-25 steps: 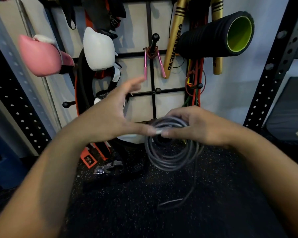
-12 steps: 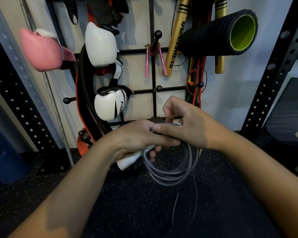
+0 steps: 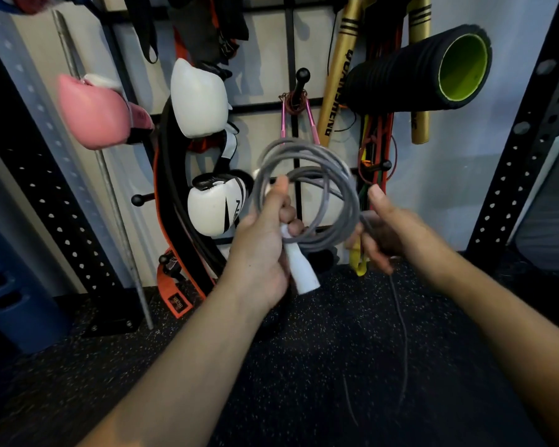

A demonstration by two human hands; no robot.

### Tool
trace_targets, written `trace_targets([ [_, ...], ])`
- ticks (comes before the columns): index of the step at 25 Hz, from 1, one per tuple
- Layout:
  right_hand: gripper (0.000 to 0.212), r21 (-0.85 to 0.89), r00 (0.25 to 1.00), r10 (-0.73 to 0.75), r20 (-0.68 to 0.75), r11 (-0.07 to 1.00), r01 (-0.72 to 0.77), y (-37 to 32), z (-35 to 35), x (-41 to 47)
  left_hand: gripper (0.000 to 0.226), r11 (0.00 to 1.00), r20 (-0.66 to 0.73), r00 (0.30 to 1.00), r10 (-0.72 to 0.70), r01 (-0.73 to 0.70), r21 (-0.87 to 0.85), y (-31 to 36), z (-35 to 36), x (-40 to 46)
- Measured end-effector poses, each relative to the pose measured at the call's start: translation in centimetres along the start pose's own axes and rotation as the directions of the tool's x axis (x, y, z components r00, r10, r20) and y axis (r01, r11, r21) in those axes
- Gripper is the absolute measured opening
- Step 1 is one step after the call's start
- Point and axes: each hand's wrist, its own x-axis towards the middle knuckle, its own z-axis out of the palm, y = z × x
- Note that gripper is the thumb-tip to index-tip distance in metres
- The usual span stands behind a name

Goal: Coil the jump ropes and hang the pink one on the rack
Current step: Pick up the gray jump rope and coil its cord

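left hand (image 3: 265,250): wrapped around the white handle (image 3: 299,269) and one side of the gray rope (image 3: 307,195), thumb pointed up along the loops
right hand (image 3: 388,233): curled around the rope strand on the other side of the coil, thumb up
gray rope: held up as a round coil between the two hands, in front of the rack (image 3: 291,43); a loose tail is left dangling from the right hand toward the floor (image 3: 304,366)
pink rope (image 3: 296,114): already hung on a black peg of the rack, handles pointing down, right behind the coil
nearby on the rack: pink glove (image 3: 94,114), white gloves (image 3: 200,98), foam roller (image 3: 423,69), gold bats (image 3: 336,75)
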Motion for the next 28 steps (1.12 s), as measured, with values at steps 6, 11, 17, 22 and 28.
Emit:
trace_targets([
  [6, 0.044, 0.358, 0.993, -0.089, -0.075, 0.927, 0.110, -1.0, 6.9, -1.1, 0.045, 0.991, -0.276, 0.957, 0.087, -0.113, -0.079, -2.3, 1.1, -1.0],
  [11, 0.013, 0.498, 0.927, 0.011, -0.374, 0.846, 0.190, -2.2, 7.9, -1.0, 0.048, 0.991, -0.209, 0.971, 0.113, -0.095, 0.094, -3.0, 1.6, -2.1],
  [17, 0.010, 0.344, 0.957, 0.051, -0.286, 0.937, 0.053, -2.2, 4.5, 0.4, 0.030, 0.975, -0.091, 0.992, 0.090, -0.069, 0.211, -2.0, -0.5, -1.0],
  [22, 0.020, -0.176, 0.966, -0.112, -0.234, 0.982, 0.072, -2.4, 0.3, 1.2, 0.094, 0.792, 0.225, 0.934, 0.278, -0.356, 0.497, 3.1, -2.4, -0.5],
  [28, 0.009, -0.453, 0.984, -0.142, 0.108, 0.874, 0.176, -3.4, 1.3, 0.2, 0.106, -0.188, 0.559, 0.827, -0.067, -0.560, 0.807, 5.3, -0.4, -2.8],
])
